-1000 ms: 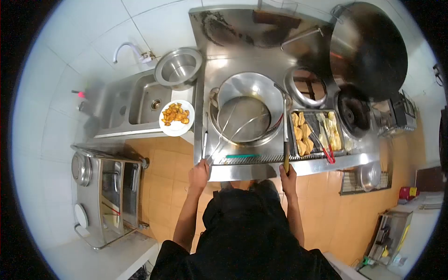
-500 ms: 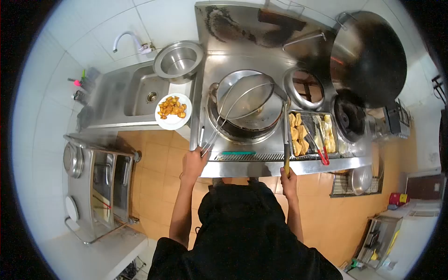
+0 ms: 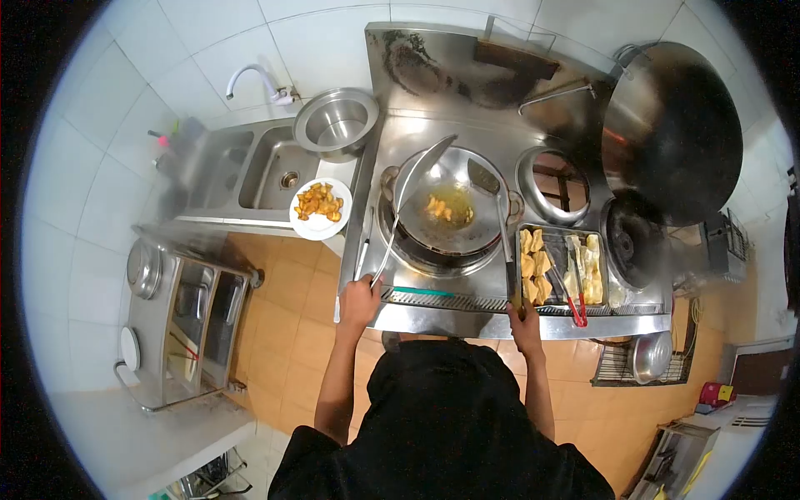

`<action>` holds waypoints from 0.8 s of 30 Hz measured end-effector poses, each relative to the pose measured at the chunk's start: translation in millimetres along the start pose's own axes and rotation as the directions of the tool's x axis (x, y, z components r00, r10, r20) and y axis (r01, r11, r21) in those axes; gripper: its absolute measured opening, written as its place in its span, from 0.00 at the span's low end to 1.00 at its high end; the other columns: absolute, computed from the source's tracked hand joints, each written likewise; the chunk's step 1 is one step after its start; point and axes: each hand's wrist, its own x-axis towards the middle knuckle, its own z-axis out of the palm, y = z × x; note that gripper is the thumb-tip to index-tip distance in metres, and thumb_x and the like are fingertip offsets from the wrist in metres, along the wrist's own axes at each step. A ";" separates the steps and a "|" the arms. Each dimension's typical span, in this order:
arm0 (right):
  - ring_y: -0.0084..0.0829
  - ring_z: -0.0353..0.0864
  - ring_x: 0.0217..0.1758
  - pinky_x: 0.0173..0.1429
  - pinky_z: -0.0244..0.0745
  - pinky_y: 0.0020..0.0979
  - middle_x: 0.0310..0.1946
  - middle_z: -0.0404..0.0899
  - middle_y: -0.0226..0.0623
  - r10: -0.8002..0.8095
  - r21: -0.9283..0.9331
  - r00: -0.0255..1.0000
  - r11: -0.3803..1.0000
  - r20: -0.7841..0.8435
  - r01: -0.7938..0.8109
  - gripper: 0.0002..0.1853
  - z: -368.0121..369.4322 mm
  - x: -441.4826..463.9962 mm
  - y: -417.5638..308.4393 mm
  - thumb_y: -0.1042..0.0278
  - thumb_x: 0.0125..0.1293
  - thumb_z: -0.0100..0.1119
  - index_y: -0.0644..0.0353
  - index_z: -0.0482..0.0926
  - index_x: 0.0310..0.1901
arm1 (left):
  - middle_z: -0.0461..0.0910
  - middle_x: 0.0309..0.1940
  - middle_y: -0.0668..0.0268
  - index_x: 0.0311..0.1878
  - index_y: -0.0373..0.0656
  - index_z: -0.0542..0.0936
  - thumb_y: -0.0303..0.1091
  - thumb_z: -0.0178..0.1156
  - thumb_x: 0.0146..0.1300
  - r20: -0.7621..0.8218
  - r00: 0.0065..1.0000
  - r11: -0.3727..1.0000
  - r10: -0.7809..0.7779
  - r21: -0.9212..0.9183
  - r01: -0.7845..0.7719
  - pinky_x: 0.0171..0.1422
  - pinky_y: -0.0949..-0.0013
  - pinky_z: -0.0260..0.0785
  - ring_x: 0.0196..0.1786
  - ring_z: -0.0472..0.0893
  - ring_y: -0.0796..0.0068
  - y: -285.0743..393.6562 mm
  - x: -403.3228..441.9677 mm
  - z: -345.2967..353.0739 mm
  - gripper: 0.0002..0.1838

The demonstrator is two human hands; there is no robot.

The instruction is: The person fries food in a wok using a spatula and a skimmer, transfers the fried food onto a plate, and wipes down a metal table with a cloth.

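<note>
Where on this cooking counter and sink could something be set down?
Bare steel shows between the pan and the back panel, and in the sink around its drain. Right of the pan it is crowded with the tray, tongs and metal ring.

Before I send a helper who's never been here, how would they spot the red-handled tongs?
Start at the steel stove counter. Right of the big wok sits a rectangular tray of food. The tongs lie across it, their red handles at its front edge.
</note>
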 end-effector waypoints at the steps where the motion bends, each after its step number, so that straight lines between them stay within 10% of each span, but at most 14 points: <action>1: 0.17 0.64 0.19 0.22 0.59 0.25 0.18 0.67 0.24 0.001 -0.013 1.000 1.000 -0.013 -0.001 0.13 -4.6 0.7 -0.5 0.60 0.71 0.60 0.63 0.74 0.43 | 0.81 0.26 0.41 0.35 0.36 0.82 0.46 0.55 0.69 -0.013 1.000 1.000 -0.001 -0.010 0.000 0.41 0.42 0.73 0.34 0.81 0.36 -1.5 -0.8 4.5 0.20; 15: 0.13 0.61 0.17 0.19 0.58 0.20 0.20 0.65 0.20 0.135 0.244 0.974 0.953 0.184 -0.178 0.10 -39.1 7.9 -46.7 0.61 0.74 0.55 0.58 0.72 0.47 | 0.81 0.30 0.40 0.41 0.37 0.83 0.40 0.56 0.64 0.017 0.999 0.997 -0.037 -0.067 0.038 0.46 0.43 0.74 0.37 0.82 0.39 8.7 -8.8 18.8 0.15; 24: 0.22 0.77 0.35 0.37 0.74 0.24 0.42 0.77 0.36 0.104 0.135 0.987 0.984 0.125 -0.120 0.29 -27.6 -2.5 -56.6 0.69 0.75 0.51 0.62 0.58 0.75 | 0.80 0.28 0.39 0.37 0.33 0.82 0.39 0.55 0.67 -0.009 1.000 0.993 -0.007 -0.118 0.006 0.43 0.43 0.72 0.36 0.80 0.36 10.3 -4.4 21.5 0.16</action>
